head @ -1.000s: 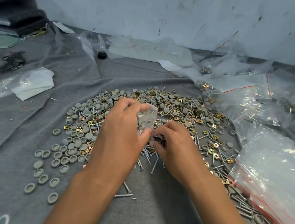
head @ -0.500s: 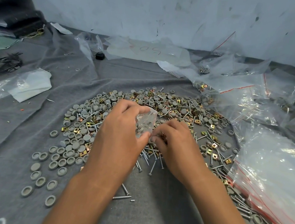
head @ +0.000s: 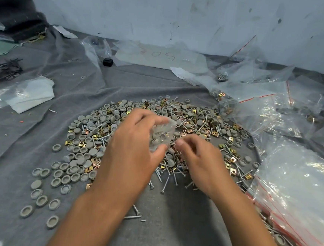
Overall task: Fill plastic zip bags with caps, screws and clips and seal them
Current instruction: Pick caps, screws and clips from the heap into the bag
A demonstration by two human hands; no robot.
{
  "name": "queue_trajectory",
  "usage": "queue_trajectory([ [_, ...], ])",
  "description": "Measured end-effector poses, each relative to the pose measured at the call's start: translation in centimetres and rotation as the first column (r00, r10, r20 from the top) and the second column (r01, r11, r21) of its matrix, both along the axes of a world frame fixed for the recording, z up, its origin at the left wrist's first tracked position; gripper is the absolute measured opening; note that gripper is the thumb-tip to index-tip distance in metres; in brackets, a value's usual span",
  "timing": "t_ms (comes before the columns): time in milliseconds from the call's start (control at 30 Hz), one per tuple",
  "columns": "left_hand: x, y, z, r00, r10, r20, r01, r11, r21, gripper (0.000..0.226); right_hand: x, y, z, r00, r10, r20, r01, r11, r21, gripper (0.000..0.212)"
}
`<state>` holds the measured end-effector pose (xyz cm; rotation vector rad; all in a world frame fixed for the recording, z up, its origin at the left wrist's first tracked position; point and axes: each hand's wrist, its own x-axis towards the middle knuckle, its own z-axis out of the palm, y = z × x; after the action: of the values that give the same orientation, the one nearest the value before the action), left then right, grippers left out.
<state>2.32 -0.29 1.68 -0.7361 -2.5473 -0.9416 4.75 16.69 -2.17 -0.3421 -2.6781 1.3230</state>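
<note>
The left hand [head: 134,146] holds a small bag [head: 161,135] above the pile [head: 196,125], grey caps already inside. The right hand [head: 199,160] (fingers curled, contents unclear) has lifted from the screws [head: 167,178] toward the bag, so filling continues; sealing remains.

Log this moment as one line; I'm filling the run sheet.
left hand: holds bag | right hand: over screws | bag: caps inside, unsealed
</note>
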Motion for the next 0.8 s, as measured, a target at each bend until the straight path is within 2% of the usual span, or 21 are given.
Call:
queue_trajectory([
  [33, 0.0, 0.1, 0.2, 0.998, -0.044, -0.051, 0.044, 0.999, 0.013, 0.049, -0.4, -0.2, 0.3, 0.997, -0.047, 0.068, 0.068, 0.934, -0.351, 0.042],
  [67, 0.0, 0.2, 0.4, 0.989, -0.107, -0.103, 0.109, 0.994, 0.021, 0.047, -0.8, -0.1, 0.8, 0.986, -0.009, 0.169, 0.122, 0.730, -0.673, 0.059],
  [100, 0.1, 0.3, 0.4, 0.973, -0.184, -0.142, 0.188, 0.982, 0.020, 0.043, -1.0, 0.1, 1.3, 0.973, 0.080, 0.218, 0.149, 0.509, -0.848, 0.074],
  [133, 0.2, 0.4, 0.3, 0.952, -0.256, -0.167, 0.261, 0.965, 0.005, 0.039, -1.1, 0.6, 1.5, 0.963, 0.151, 0.223, 0.157, 0.357, -0.921, 0.082],
  [167, 0.2, 0.5, 0.2, 0.934, -0.307, -0.182, 0.308, 0.951, -0.028, 0.037, -1.3, 1.0, 1.7, 0.963, 0.167, 0.213, 0.158, 0.290, -0.944, 0.083],
  [200, 0.2, 0.6, -0.1, 0.923, -0.337, -0.186, 0.328, 0.941, -0.077, 0.035, -1.5, 1.3, 1.8, 0.966, 0.127, 0.226, 0.183, 0.284, -0.941, 0.078],
  [300, -0.2, 0.8, -0.4, 0.936, -0.348, -0.055, 0.325, 0.913, -0.248, 0.034, -2.1, 1.8, 1.4, 0.950, -0.200, 0.242, 0.307, 0.429, -0.850, 0.048],
  [367, -0.4, 0.8, -0.9, 0.947, -0.312, 0.076, 0.318, 0.879, -0.355, 0.034, -2.2, 1.8, 1.7, 0.946, -0.316, 0.070, 0.253, 0.585, -0.771, 0.039],
  [433, -0.4, 0.5, -1.7, 0.951, -0.260, 0.165, 0.305, 0.868, -0.392, 0.035, -2.0, 1.9, 2.2, 0.941, -0.279, -0.191, 0.113, 0.792, -0.600, 0.033],
  [500, -0.2, 0.2, -2.4, 0.955, -0.205, 0.212, 0.278, 0.867, -0.413, 0.038, -1.7, 1.9, 2.8, 0.914, -0.157, -0.375, -0.037, 0.887, -0.461, 0.035],
  [600, -0.1, 0.0, -2.5, 0.962, -0.158, 0.222, 0.242, 0.870, -0.430, 0.038, -1.6, 1.9, 2.7, 0.878, -0.100, -0.468, -0.099, 0.919, -0.382, 0.040],
  [800, 0.2, 0.1, -2.4, 0.971, -0.124, 0.202, 0.195, 0.904, -0.380, 0.031, -1.7, 2.3, 3.0, 0.859, -0.211, -0.467, -0.096, 0.829, -0.551, 0.042],
])
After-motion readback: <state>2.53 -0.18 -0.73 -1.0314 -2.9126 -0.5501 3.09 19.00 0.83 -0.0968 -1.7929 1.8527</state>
